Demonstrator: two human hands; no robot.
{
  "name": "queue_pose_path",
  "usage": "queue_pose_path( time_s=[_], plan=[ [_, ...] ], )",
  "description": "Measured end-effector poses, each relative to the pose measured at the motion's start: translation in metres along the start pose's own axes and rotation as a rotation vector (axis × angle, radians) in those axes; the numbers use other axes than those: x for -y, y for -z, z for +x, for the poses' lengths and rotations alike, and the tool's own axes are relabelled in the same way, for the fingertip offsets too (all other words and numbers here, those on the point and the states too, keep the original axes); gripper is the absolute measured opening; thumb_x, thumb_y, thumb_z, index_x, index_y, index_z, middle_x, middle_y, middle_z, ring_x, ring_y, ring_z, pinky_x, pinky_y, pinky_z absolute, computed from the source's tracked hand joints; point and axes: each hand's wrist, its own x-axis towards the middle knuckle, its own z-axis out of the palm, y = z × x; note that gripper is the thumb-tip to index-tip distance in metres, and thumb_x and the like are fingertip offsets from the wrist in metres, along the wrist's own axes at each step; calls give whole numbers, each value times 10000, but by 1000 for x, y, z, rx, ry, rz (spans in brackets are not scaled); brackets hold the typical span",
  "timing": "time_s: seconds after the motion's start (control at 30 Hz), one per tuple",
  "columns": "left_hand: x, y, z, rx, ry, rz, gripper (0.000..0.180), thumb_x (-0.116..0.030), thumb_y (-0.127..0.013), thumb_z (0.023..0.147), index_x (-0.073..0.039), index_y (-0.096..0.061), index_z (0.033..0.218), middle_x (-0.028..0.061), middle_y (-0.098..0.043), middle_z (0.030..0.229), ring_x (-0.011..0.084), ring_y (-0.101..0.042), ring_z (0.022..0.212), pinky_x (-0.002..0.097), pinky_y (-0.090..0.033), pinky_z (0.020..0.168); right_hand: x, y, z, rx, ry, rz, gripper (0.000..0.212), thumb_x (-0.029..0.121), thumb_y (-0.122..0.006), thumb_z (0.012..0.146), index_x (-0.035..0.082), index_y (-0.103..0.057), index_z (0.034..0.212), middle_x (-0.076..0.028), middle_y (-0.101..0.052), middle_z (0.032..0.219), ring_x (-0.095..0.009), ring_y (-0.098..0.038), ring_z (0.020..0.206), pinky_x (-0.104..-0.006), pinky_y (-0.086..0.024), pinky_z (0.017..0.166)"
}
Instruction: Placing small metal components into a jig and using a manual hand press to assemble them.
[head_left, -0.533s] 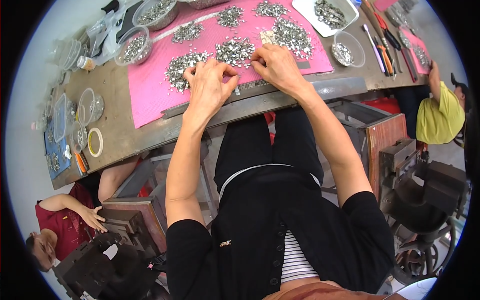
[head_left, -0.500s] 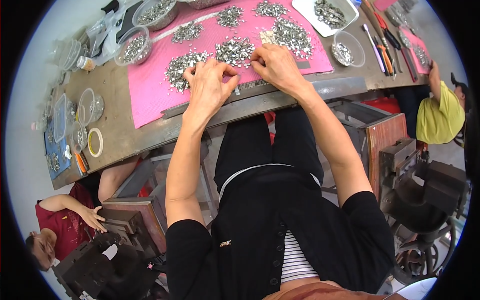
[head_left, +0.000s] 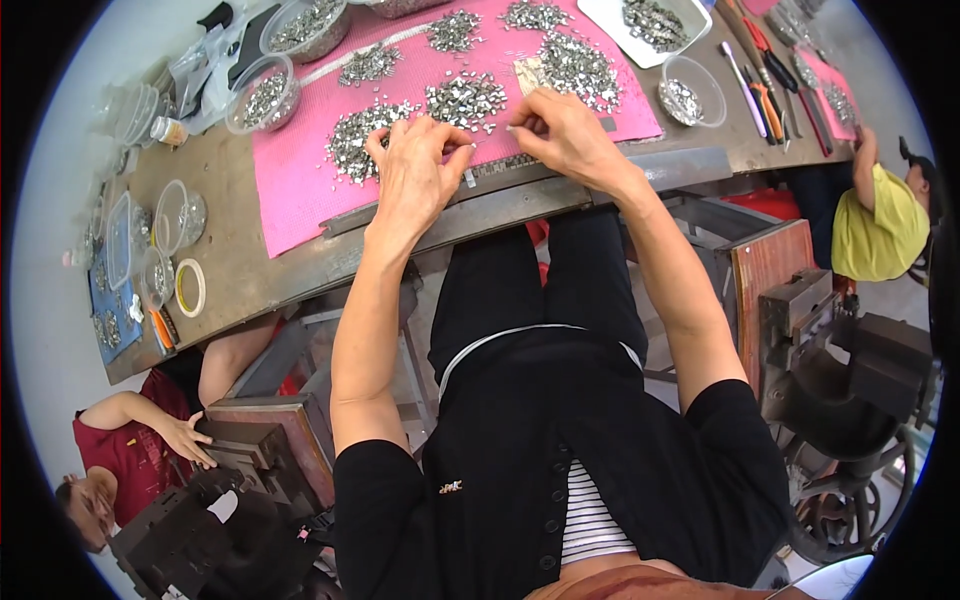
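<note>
The left hand (head_left: 412,170) and right hand (head_left: 570,140) curl, thumbs close to forefingers; whether either pinches anything, I cannot tell. Between them, a narrow dark metal strip (head_left: 503,168) lies along the pink textured mat (head_left: 297,195).

Brn bench (head_left: 228,245): pink mat (head_left: 290,190) w/ heaped metal pcs (head_left: 580,72); clear tubs (head_left: 181,216), tape roll (head_left: 201,287) L; tools (head_left: 768,112) R.
</note>
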Motion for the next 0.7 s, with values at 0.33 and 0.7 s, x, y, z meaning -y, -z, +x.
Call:
queue_pose_path(
  time_s=[0.33, 0.7],
  plan=[
    [-30, -23, -8, -133, -161, -141, 107, -149, -749, 801, -113, -713, 896, 5, -639, 859, 213, -588, 917, 448, -342, 985, 7, 6, -37, 6, 98, -136, 176, 41, -702, 812, 24, -605, 958, -94, -630, 964, -282, -600, 926, -374, -451, 818],
    [-33, -30, -9, -133, -149, -105, 163, -174, -753, 796, -94, -699, 928, 29, -646, 870, 232, -594, 925, 474, -347, 1028, 5, 5, -43, -31, 102, -117, 198, 14, -677, 815, 20, -620, 1005, -97, -636, 974, -283, -609, 922, -375, -461, 813]
  ],
)
